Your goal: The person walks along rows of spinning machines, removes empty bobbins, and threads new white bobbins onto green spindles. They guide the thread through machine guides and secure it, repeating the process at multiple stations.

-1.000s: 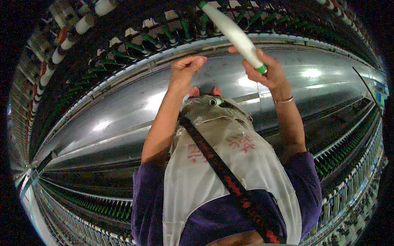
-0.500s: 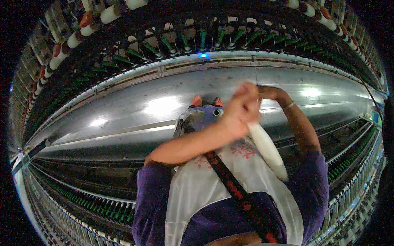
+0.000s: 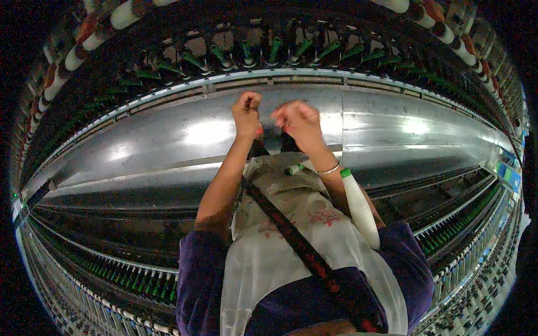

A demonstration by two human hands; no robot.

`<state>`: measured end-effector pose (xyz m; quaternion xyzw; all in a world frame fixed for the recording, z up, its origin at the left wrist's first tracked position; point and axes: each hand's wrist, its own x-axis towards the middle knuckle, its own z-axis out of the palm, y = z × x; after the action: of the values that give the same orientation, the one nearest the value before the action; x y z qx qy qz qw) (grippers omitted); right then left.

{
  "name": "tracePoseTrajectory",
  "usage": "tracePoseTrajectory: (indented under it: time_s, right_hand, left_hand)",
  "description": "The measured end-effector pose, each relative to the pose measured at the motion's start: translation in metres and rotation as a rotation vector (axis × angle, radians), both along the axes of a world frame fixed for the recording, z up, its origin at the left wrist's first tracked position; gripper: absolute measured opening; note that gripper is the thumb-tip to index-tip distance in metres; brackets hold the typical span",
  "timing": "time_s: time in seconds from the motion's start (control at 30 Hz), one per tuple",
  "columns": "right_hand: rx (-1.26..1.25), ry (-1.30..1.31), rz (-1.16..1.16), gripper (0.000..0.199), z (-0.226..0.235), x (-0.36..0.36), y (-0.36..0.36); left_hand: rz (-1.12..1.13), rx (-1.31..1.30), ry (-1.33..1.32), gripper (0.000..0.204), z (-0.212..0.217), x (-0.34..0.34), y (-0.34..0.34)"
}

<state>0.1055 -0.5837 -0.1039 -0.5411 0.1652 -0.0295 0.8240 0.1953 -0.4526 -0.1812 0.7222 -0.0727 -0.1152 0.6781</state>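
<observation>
Honestly, move that right forearm [image 3: 335, 189] gently with the white bobbin [image 3: 360, 210] lying over it. Left hand [image 3: 246, 110] and right hand [image 3: 301, 124] are curled; can't tell if they're pinching anything.

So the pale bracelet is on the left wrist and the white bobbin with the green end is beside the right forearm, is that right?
Not quite: the head view shows the pale bracelet on the right wrist. The white bobbin with the green end is indeed beside the right forearm.
</observation>
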Motion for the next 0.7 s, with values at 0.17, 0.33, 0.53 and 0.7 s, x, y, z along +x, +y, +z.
tracePoseTrajectory:
  time_s: [0.17, 0.33, 0.53, 0.7]
  right_hand:
    - [-0.046, 0.322, -0.034, 0.030, -0.056, 0.022, -0.073]
    - [-0.819, 0.202, 0.224, 0.053, -0.115, 0.066, -0.050]
    - [-1.130, 0.367, 0.165, 0.076, -0.141, 0.123, -0.039]
    - [-1.295, 0.443, 0.343, 0.089, -0.157, 0.136, -0.042]
  left_hand:
    - [0.223, -0.137, 0.010, 0.016, -0.052, -0.022, -0.004]
    - [0.511, 0.083, 0.183, 0.011, -0.054, -0.047, 0.047]
    - [0.259, 0.113, -0.048, 0.004, -0.046, -0.040, 0.050]
    - [0.202, 0.142, -0.036, 0.002, -0.047, -0.023, 0.028]
